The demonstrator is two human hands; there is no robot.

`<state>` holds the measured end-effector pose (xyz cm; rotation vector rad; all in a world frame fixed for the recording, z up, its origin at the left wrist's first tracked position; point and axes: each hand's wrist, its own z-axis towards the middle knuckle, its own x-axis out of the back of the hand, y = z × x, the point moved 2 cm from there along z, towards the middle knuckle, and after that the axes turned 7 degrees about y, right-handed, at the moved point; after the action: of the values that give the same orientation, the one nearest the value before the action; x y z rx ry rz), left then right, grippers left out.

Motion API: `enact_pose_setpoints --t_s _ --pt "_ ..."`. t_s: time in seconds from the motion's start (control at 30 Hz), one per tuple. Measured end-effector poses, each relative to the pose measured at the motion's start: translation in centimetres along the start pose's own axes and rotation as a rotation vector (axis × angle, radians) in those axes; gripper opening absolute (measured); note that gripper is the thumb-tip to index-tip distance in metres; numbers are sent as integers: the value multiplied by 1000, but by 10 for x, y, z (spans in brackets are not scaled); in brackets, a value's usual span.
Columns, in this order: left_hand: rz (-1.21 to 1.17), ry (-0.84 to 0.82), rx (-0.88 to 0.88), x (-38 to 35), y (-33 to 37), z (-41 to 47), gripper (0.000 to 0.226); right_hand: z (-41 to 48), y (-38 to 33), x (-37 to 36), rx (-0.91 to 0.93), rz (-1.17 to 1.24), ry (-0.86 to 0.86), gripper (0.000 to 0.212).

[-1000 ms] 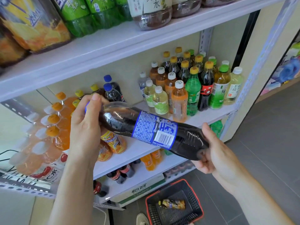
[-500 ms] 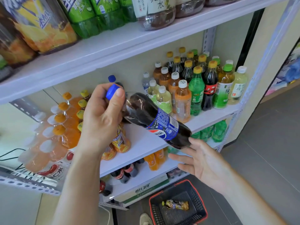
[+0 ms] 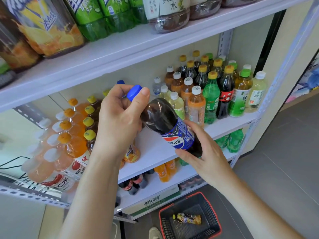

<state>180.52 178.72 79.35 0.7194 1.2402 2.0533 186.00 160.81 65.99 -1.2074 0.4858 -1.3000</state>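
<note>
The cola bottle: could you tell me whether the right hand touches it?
Touching: head view shows the right hand cupping the cola bottle around its label.

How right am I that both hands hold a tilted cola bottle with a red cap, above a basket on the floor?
Nearly: the cap is blue, not red, as the head view shows. The left hand and right hand do hold the tilted cola bottle, and the basket sits on the floor below.

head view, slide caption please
Left hand at the cap, right hand at the label, holding a tilted cola bottle before a drinks shelf.
</note>
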Motion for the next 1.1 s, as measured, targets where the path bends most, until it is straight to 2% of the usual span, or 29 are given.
enact_pose_setpoints --t_s 0.1,0.17,0.23,0.3,0.37,0.43,0.5,0.57,0.7,0.77,0.83,0.87,0.93,1.0,1.1 --pt "-105 30 74 -7 0 7 12 -2 -2 -3 -10 139 -16 62" --pt "-103 0 105 -11 -1 9 26 -4 -5 -3 -57 338 -53 56" --pt "-67 -100 155 -15 -8 5 45 -9 -11 -2 -144 546 -81 49" --pt "-144 -239 242 -22 -18 -5 59 -9 -12 1 -253 721 -67 46" --pt "-263 -354 338 -33 -25 -19 70 5 -12 0 -366 707 -38 40" --pt "-365 -392 404 -40 -32 -29 74 10 -11 2 -508 752 -96 34" --pt "-397 -365 414 -41 -33 -31 74 5 -12 1 -679 951 -155 54" --pt "-391 -336 404 -41 -34 -32 70 -6 -17 2 -735 1085 -192 74" --pt "-402 -317 419 -42 -36 -35 68 -16 -24 3 -718 1170 -209 77" --pt "-437 -330 440 -40 -39 -35 68 -2 -22 -1 -722 1065 -145 55" --pt "-461 -338 462 -38 -41 -37 67 -2 -21 1 -614 761 -127 25" --pt "-461 -335 466 -38 -42 -38 65 -2 -23 0 -537 675 -104 25" --pt "-437 -316 456 -39 -42 -39 57 -7 -30 -3 -450 673 -68 40" --pt "-422 -260 469 -39 -43 -39 53 -24 -41 0 -338 621 -59 44" --pt "-542 -97 572 -41 -48 -42 58 -22 -49 -3 -159 146 7 51"
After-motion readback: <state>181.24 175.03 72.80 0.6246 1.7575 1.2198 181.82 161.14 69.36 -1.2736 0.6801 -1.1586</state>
